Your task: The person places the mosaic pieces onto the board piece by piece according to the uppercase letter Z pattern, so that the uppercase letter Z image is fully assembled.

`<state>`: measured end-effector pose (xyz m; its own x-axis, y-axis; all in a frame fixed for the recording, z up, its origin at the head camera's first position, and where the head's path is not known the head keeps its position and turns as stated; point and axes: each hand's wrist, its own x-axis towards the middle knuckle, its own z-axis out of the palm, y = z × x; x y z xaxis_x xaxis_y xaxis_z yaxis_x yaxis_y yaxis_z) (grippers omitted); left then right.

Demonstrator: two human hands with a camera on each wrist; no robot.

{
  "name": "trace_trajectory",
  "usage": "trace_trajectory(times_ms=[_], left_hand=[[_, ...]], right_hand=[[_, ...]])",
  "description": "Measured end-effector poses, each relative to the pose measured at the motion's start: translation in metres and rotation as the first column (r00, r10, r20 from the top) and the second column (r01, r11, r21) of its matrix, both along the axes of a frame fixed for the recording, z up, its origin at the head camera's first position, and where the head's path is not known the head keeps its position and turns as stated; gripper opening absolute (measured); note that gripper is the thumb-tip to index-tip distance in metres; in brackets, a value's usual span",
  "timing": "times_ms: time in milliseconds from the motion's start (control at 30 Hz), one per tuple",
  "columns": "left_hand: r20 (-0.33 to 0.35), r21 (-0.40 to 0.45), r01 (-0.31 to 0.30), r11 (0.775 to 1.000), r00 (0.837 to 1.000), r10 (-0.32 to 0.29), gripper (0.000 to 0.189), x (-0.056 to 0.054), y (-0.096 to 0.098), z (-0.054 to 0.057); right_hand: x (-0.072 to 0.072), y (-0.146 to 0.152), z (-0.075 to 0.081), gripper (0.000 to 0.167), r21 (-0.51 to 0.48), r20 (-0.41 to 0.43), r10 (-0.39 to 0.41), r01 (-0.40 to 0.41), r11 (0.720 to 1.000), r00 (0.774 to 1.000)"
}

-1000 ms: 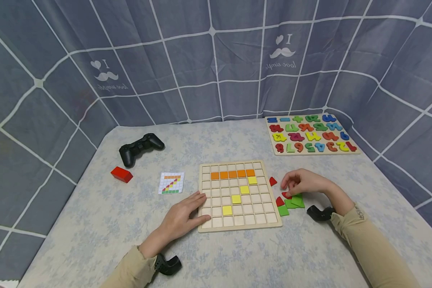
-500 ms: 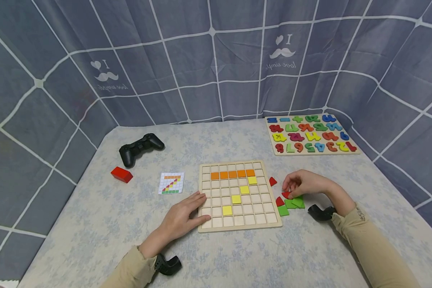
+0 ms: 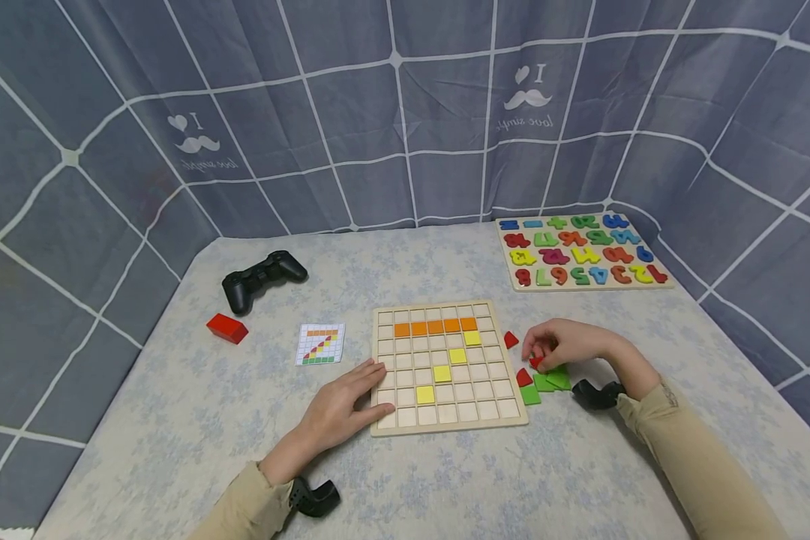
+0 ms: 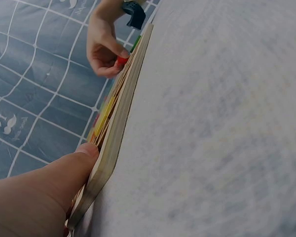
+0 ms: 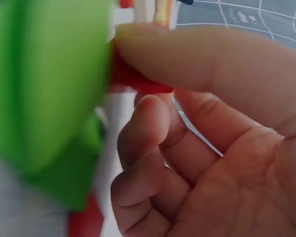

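Observation:
My right hand (image 3: 570,345) pinches a red quarter-circle tile (image 5: 138,79) between thumb and fingertips, just right of the wooden grid board (image 3: 489,410). Close under that hand lie overlapping green tiles (image 3: 543,382). Two more red tiles lie by the board's right edge, one red tile (image 3: 510,340) farther back and another red tile (image 3: 524,377) nearer. Resting on the board's left edge is my left hand (image 3: 340,401), its fingers extended and its thumb (image 4: 81,160) on the rim. In the grid sit a row of orange squares (image 3: 435,327) and a diagonal of yellow squares (image 3: 442,373).
A small pattern card (image 3: 320,344) lies left of the board. Beyond it are a red block (image 3: 227,328) and a black game controller (image 3: 265,280). At the back right lies a number puzzle board (image 3: 583,255). A dark checked curtain (image 3: 351,135) surrounds the table.
The right hand's fingers have closed on the red tile beside the green ones, and the hand has shifted slightly left. The left hand stays on the board's edge.

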<state>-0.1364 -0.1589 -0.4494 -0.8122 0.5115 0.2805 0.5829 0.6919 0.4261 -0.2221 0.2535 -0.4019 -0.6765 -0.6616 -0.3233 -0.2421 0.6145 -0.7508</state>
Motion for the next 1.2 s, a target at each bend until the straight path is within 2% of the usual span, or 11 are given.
trace_trajectory(times_ms=[167,400,567,667,800,933,1200], left_hand=[[-0.005,0.005,0.005,1.0,1.0,-0.005,0.064,0.0,0.0,0.0],[-0.004,0.005,0.004,1.0,1.0,-0.004,0.063,0.0,0.0,0.001],[-0.001,-0.003,0.002,1.0,1.0,-0.002,0.063,0.0,0.0,0.001],[-0.001,-0.007,0.001,1.0,1.0,-0.001,0.064,0.0,0.0,0.001],[-0.006,-0.01,0.001,1.0,1.0,-0.001,0.064,-0.001,0.0,0.001],[-0.014,-0.01,0.0,1.0,1.0,0.0,0.064,-0.001,0.0,0.002],[-0.016,-0.006,0.004,1.0,1.0,-0.004,0.063,0.0,0.0,0.001]], right_hand=[[-0.011,-0.018,0.006,0.017,-0.046,-0.012,0.024,-0.025,0.999,1.0],[-0.027,-0.063,0.005,0.016,-0.102,-0.062,-0.032,0.026,0.994,0.998],[-0.034,-0.093,0.0,0.01,-0.071,-0.175,-0.066,0.054,0.996,0.982],[-0.035,-0.105,-0.001,0.007,-0.02,-0.225,-0.088,0.086,0.996,0.97],[-0.034,-0.111,0.001,0.007,0.055,-0.275,-0.101,0.12,0.991,0.956],[-0.033,-0.111,0.001,0.011,0.086,-0.297,-0.097,0.128,0.988,0.95],[-0.027,-0.098,0.004,0.026,0.033,-0.282,-0.12,0.135,0.99,0.952]])
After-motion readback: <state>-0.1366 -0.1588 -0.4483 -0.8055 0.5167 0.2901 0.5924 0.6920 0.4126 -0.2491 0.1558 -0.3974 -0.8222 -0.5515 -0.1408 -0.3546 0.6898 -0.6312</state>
